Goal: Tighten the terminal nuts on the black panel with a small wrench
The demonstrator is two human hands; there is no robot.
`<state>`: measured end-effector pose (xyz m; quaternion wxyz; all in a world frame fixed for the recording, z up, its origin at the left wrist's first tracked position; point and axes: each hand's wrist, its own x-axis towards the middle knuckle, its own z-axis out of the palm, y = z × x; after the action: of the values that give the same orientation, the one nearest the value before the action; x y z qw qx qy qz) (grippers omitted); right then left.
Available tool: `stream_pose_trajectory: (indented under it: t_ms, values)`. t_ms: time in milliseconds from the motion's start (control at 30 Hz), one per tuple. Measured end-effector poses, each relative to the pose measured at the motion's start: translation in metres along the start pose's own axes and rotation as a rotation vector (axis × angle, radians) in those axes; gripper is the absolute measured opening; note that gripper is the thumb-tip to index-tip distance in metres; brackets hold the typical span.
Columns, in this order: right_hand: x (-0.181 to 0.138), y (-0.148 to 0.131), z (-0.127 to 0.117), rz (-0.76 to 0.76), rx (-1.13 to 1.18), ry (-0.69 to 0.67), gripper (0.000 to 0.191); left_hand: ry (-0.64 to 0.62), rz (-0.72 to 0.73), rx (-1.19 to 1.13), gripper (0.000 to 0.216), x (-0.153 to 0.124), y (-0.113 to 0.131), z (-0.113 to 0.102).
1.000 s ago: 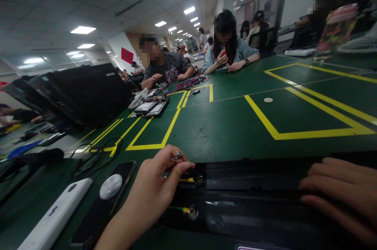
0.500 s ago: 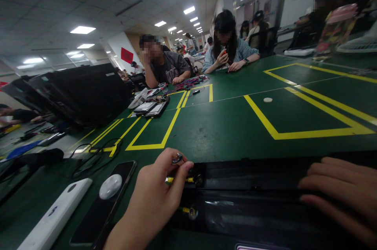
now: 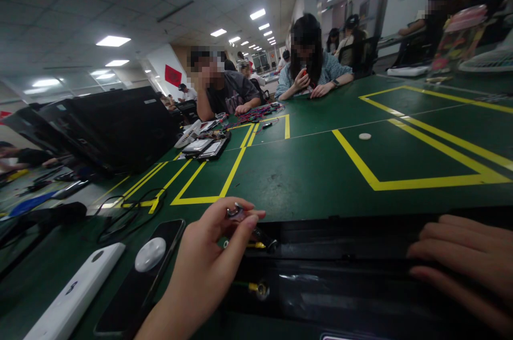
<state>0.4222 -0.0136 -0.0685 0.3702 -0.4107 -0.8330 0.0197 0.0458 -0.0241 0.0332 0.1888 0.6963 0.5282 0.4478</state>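
1. Left hand: fingers pinch a small metal fitting above a black panel.
2. Right hand: fingers lie flat on the panel, holding nothing.
3. Yellow connectors sit just below the fitting; a phone lies beside them on the green tabletop.

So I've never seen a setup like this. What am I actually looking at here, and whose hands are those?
This is one camera worn on a person's head, looking forward and down, so the two bare hands are the wearer's own. The left hand pinches a small silver metal piece above a long black plastic panel, which carries a yellow-collared metal connector. The right hand rests on that panel. Everything sits on a green workbench marked with yellow lines, beside a black smartphone bearing a round white disc.
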Motion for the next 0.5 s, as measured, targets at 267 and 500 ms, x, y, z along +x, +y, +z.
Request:
stream_pose_trajectory:
  t_ms: [267, 500]
  values:
    - [0.004, 0.005, -0.012, -0.050, -0.051, -0.107, 0.020, 0.066, -0.168, -0.265, 0.013, 0.006, 0.000, -0.021]
    - [0.008, 0.008, -0.015, -0.040, -0.028, -0.086, 0.026, 0.067, -0.192, -0.211, 0.011, -0.014, -0.003, -0.032]
